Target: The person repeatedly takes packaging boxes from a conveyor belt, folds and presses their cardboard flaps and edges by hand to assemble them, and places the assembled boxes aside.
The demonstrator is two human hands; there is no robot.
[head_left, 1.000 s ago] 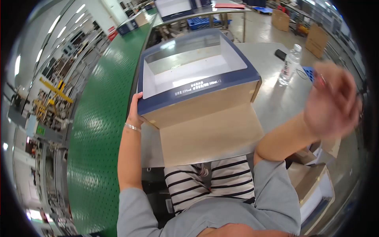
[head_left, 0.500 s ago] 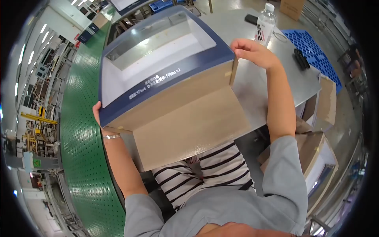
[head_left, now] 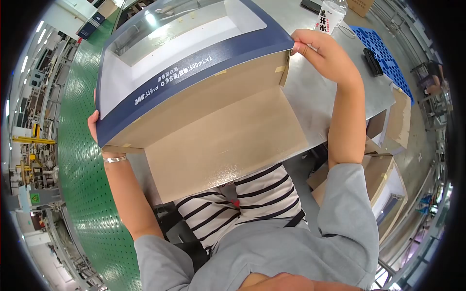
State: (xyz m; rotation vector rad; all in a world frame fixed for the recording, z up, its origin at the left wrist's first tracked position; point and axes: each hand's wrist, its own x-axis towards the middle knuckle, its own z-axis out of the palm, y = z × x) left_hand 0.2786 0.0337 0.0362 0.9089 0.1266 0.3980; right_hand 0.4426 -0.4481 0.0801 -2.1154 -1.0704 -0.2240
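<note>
A dark blue cardboard box (head_left: 233, 56) with a large clear window and white printing is held tilted over the table's edge. Its unprinted brown flap (head_left: 225, 148) hangs open toward my lap. My right hand (head_left: 323, 53) pinches the box's right corner between thumb and fingers. At the opposite end, my left hand (head_left: 93, 125) grips the lower left corner; most of its fingers are hidden behind the box. Through the window a white inner lining (head_left: 145, 72) shows.
Behind my right hand a plastic bottle (head_left: 331, 17) stands on the grey metal table (head_left: 359, 104), near a black object (head_left: 373, 62). Open cardboard boxes (head_left: 388, 189) are stacked at lower right, beside a blue plastic pallet (head_left: 388, 63). A green perforated surface (head_left: 80, 169) runs along my left.
The box and both hands appear further left and a little higher in view, partly because the camera view has shifted. Both hands keep their hold on the corners.
</note>
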